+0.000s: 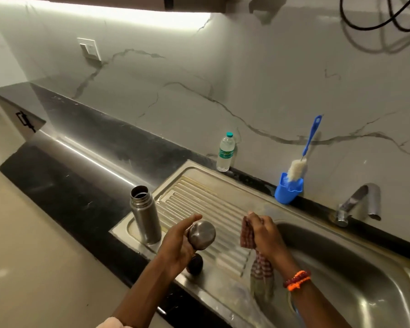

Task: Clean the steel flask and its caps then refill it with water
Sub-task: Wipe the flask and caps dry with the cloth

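The steel flask [145, 218] stands upright and uncapped at the left end of the sink's ribbed drainboard [213, 209]. My left hand [179, 245] grips a rounded steel cap [202, 234] above the drainboard. A darker cap [195, 263] lies on the drainboard just below that hand. My right hand [263, 235] holds a checked reddish cloth [252, 247] bunched in its fingers, with the cloth's tail hanging down over the sink's edge. The two hands are a short way apart.
A sink basin [355, 280] lies to the right, with a steel tap [357, 204] behind it. A blue cup [288, 191] holding a bottle brush [301, 162] stands at the wall. A plastic water bottle [225, 152] stands behind the drainboard. Black countertop [69, 185] stretches left.
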